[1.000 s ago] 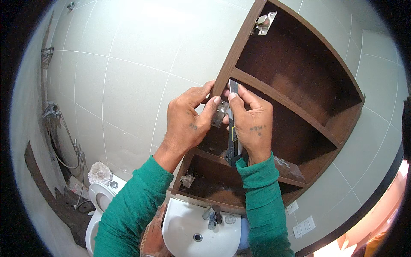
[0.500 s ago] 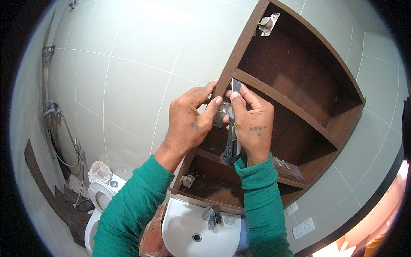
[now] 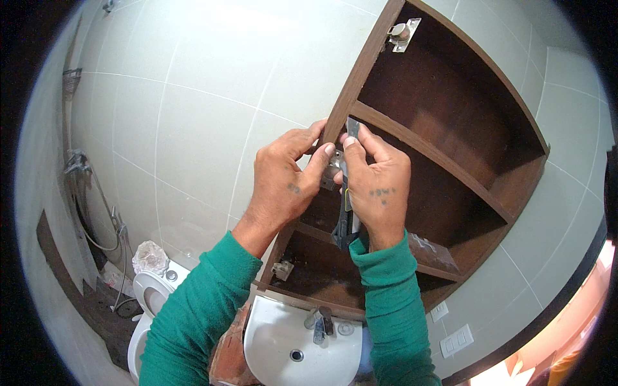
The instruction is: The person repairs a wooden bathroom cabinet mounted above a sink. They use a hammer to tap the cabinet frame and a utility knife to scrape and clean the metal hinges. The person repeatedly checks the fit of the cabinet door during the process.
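Observation:
A dark brown open wall cabinet (image 3: 450, 135) with shelves hangs on the tiled wall. My right hand (image 3: 380, 190) grips a utility knife (image 3: 346, 219), its blade pointing up beside the cabinet's left side panel. My left hand (image 3: 283, 183) pinches a small metal hinge fitting (image 3: 332, 172) against the panel's inner face, its fingertips touching those of my right hand. Both arms wear green sleeves. Most of the fitting is hidden by my fingers.
Two more metal hinge fittings sit on the panel, one at the top (image 3: 402, 32) and one at the bottom (image 3: 282, 269). A white basin (image 3: 302, 347) with a tap is below, a white toilet (image 3: 151, 302) lower left, a shower hose (image 3: 96, 219) far left, wall switches (image 3: 454, 338) lower right.

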`<action>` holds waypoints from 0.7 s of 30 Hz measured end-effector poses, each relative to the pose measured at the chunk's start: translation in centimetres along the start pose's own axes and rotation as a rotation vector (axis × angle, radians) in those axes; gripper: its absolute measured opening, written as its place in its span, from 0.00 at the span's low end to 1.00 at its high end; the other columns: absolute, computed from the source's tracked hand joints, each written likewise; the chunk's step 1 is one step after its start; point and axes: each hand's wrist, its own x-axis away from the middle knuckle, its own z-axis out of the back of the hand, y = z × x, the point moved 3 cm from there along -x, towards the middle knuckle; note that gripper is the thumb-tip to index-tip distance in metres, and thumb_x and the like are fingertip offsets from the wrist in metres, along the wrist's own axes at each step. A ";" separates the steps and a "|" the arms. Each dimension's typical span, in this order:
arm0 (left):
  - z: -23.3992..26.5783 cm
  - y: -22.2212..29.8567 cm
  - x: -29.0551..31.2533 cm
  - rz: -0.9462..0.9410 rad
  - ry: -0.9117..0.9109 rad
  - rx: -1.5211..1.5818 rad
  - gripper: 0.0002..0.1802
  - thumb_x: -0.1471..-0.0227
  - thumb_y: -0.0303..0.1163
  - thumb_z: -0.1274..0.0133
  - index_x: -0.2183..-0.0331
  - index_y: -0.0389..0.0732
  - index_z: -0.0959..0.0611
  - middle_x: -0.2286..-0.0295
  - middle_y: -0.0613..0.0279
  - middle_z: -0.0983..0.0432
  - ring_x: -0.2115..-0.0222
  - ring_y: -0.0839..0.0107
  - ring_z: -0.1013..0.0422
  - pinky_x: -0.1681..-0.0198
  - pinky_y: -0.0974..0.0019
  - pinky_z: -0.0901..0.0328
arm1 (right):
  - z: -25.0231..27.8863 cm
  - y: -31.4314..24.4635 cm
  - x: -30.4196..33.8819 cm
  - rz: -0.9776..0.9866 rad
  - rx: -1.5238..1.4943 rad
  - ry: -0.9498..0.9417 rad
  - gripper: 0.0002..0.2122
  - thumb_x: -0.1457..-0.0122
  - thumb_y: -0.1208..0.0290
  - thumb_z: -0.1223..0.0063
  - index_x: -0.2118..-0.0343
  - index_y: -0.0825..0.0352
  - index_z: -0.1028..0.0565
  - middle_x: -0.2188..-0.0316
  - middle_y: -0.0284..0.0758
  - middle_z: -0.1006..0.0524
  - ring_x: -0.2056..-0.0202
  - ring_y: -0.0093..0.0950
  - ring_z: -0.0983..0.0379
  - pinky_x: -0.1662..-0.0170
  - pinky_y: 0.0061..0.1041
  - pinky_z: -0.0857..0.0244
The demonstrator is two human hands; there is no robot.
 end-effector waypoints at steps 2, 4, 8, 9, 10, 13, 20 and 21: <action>0.1 0.2 -0.1 0.010 -0.003 0.005 0.21 0.37 0.26 0.39 0.43 0.36 0.16 0.56 0.50 0.15 0.54 0.66 0.19 0.46 0.57 0.23 | 0.0 0.1 -0.2 -0.005 -0.013 -0.006 0.11 0.32 0.74 0.44 0.54 0.77 0.17 0.74 0.37 0.20 0.80 0.19 0.23 0.77 0.24 0.31; 0.0 -0.2 -0.1 0.001 0.003 0.012 0.21 0.37 0.26 0.39 0.43 0.36 0.16 0.56 0.50 0.15 0.54 0.66 0.19 0.45 0.57 0.23 | 0.0 0.0 -0.2 -0.024 -0.033 -0.006 0.12 0.32 0.73 0.44 0.54 0.77 0.17 0.74 0.37 0.20 0.80 0.19 0.23 0.77 0.23 0.31; 0.1 0.2 -0.1 0.017 -0.007 0.031 0.21 0.37 0.26 0.39 0.43 0.36 0.16 0.56 0.51 0.15 0.54 0.67 0.19 0.45 0.58 0.23 | -0.1 -0.1 0.1 -0.048 -0.072 -0.015 0.12 0.32 0.73 0.44 0.53 0.76 0.17 0.73 0.37 0.19 0.80 0.19 0.23 0.78 0.22 0.31; 0.1 -0.1 -0.1 -0.002 0.003 0.035 0.21 0.37 0.26 0.39 0.43 0.36 0.16 0.56 0.51 0.15 0.54 0.67 0.19 0.45 0.58 0.23 | 0.0 -0.1 0.0 -0.043 -0.071 -0.015 0.12 0.31 0.73 0.44 0.53 0.77 0.17 0.73 0.36 0.19 0.80 0.19 0.23 0.78 0.22 0.31; -0.1 -0.5 -0.1 -0.022 0.013 0.039 0.21 0.37 0.26 0.39 0.43 0.36 0.16 0.56 0.51 0.15 0.54 0.67 0.19 0.46 0.58 0.23 | 0.0 -0.1 0.0 -0.038 -0.069 -0.015 0.12 0.31 0.73 0.44 0.53 0.77 0.17 0.73 0.36 0.19 0.80 0.19 0.23 0.78 0.22 0.31; 0.0 0.0 0.0 0.011 0.000 0.048 0.21 0.37 0.26 0.39 0.43 0.36 0.16 0.56 0.51 0.15 0.54 0.67 0.19 0.46 0.58 0.23 | 0.1 -0.1 -0.1 -0.066 -0.081 -0.032 0.12 0.31 0.74 0.44 0.53 0.77 0.17 0.73 0.35 0.20 0.80 0.18 0.24 0.78 0.22 0.31; 0.1 0.2 -0.1 0.005 -0.009 0.020 0.20 0.37 0.27 0.39 0.43 0.36 0.16 0.56 0.51 0.15 0.54 0.66 0.19 0.47 0.56 0.23 | 0.1 0.1 0.1 -0.053 -0.106 -0.043 0.12 0.32 0.75 0.44 0.51 0.77 0.18 0.72 0.34 0.21 0.79 0.18 0.23 0.77 0.21 0.30; 0.1 0.3 -0.1 0.015 -0.010 0.015 0.20 0.37 0.27 0.39 0.43 0.36 0.16 0.56 0.51 0.15 0.53 0.66 0.19 0.47 0.56 0.22 | 0.1 0.0 0.1 -0.056 -0.103 -0.042 0.12 0.32 0.75 0.45 0.51 0.77 0.18 0.72 0.34 0.21 0.79 0.18 0.23 0.77 0.21 0.30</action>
